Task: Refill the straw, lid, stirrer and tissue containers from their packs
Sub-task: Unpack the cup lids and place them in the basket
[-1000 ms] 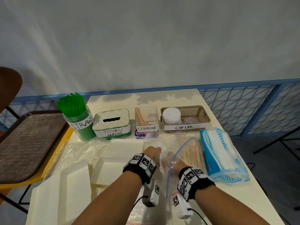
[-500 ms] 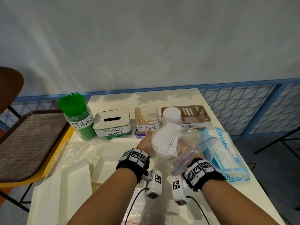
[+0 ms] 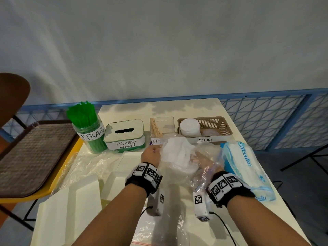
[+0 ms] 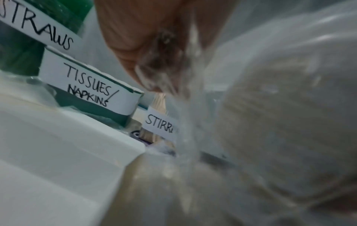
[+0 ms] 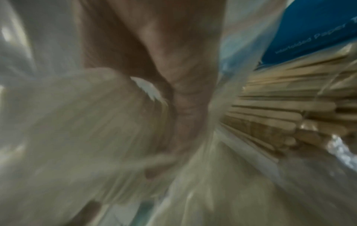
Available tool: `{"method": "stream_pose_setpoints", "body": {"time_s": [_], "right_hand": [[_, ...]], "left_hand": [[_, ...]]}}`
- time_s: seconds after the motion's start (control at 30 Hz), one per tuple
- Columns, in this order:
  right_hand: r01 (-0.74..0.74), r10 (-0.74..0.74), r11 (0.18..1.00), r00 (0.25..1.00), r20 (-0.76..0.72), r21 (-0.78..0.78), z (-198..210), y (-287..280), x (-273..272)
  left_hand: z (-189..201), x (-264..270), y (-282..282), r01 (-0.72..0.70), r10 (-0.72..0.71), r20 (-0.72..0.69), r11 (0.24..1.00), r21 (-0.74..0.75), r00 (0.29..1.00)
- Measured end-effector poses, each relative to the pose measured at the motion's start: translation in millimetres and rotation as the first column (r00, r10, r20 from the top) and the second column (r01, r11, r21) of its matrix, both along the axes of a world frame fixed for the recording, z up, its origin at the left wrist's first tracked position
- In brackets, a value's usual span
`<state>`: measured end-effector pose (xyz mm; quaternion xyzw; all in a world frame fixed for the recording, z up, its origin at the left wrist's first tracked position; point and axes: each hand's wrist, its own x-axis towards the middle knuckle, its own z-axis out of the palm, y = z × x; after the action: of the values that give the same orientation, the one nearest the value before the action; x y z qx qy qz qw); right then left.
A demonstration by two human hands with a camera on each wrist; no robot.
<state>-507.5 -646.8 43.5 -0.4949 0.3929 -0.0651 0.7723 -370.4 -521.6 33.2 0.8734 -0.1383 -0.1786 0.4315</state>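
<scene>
Fingers (image 4: 139, 45) pinching lid bag (image 3: 179, 157), stirrer box (image 3: 162, 126) (half hidden) behind

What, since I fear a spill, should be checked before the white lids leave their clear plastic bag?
1. Left hand grips clear plastic bag of white lids: ok.
2. Right hand grips it too: ok.
3. Bag mouth open: cannot tell.
4. Tan perforated plastic basket has free room beside its white lid stack: ok.
5. Bag above basket: not ok, it is short of it, before the clear square stirrer box.
</scene>
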Motion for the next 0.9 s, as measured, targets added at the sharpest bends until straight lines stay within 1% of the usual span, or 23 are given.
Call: {"method": "stream_pose_setpoints", "body": {"time_s": [0.03, 0.07, 0.1, 0.13, 0.2, 0.23, 0.27, 0.37, 0.43, 0.5, 0.6, 0.7, 0.73, 0.77, 0.8, 0.83, 0.87, 0.9], "right_hand": [[0.002, -0.002, 0.995, 1.000, -0.006, 0.098, 5, -2, 3], [0.012, -0.010, 0.996, 1.000, -0.015, 0.086, 3, -9, 4], [-0.043, 0.043, 0.999, 0.999, 0.001, 0.028, 2, -12, 1], [-0.059, 0.059, 0.998, 0.998, 0.002, 0.027, 3, -14, -2], [-0.069, 0.071, 0.997, 0.997, -0.039, 0.032, 0, -22, -7], [-0.062, 0.063, 0.998, 0.996, -0.060, 0.013, 0, -26, -8], [-0.050, 0.049, 0.999, 0.996, -0.081, -0.004, 2, -29, -10], [-0.020, 0.017, 0.999, 0.997, -0.077, -0.034, 4, -42, -13], [0.018, -0.020, 0.999, 0.998, -0.061, -0.028, 6, -48, -19], [0.071, -0.072, 0.997, 0.997, -0.034, -0.033, 9, -57, -24], [0.159, -0.159, 0.987, 0.987, 0.002, -0.029, 12, -72, -31], [0.221, -0.219, 0.974, 0.974, 0.048, -0.044, 20, -85, -33], [0.225, -0.221, 0.973, 0.972, 0.078, -0.049, 24, -87, -31], [0.230, -0.222, 0.971, 0.968, 0.115, -0.060, 30, -88, -29], [0.231, -0.217, 0.970, 0.964, 0.155, -0.074, 37, -88, -26], [0.229, -0.208, 0.969, 0.959, 0.193, -0.094, 43, -87, -21], [0.229, -0.196, 0.965, 0.953, 0.230, -0.127, 49, -84, -16], [0.231, -0.180, 0.956, 0.949, 0.260, -0.183, 54, -81, -10]], "left_hand": [[-4, 1, 3, -0.011, 0.010, 0.040, 1.000, 0.007, 0.999], [-6, 0, 6, -0.003, 0.002, 0.064, 1.000, 0.010, 0.998], [-8, -1, 9, 0.031, -0.032, 0.087, 0.999, 0.013, 0.996], [-11, 0, 11, 0.077, -0.081, 0.117, 0.996, 0.037, 0.990], [-17, 2, 16, 0.145, -0.169, 0.148, 0.976, 0.163, 0.974], [-19, 5, 19, 0.152, -0.189, 0.152, 0.963, 0.223, 0.970], [-22, 9, 21, 0.147, -0.195, 0.154, 0.949, 0.277, 0.968], [-25, 12, 25, 0.132, -0.195, 0.114, 0.900, 0.416, 0.974], [-24, 8, 26, 0.135, -0.217, 0.106, 0.850, 0.509, 0.970], [-28, 5, 27, 0.141, -0.269, 0.128, 0.787, 0.601, 0.955], [-35, -1, 27, 0.129, -0.304, 0.143, 0.719, 0.683, 0.942], [-30, -10, 25, 0.094, -0.342, 0.162, 0.624, 0.776, 0.926], [-22, -12, 23, 0.075, -0.358, 0.205, 0.633, 0.771, 0.911], [-12, -11, 19, 0.060, -0.361, 0.270, 0.688, 0.723, 0.892], [3, -8, 13, 0.050, -0.331, 0.344, 0.781, 0.623, 0.879], [20, -4, 6, 0.054, -0.269, 0.395, 0.877, 0.478, 0.879], [39, 2, -2, 0.073, -0.195, 0.390, 0.949, 0.306, 0.900], [59, 5, -11, 0.102, -0.146, 0.300, 0.982, 0.159, 0.943]]}}
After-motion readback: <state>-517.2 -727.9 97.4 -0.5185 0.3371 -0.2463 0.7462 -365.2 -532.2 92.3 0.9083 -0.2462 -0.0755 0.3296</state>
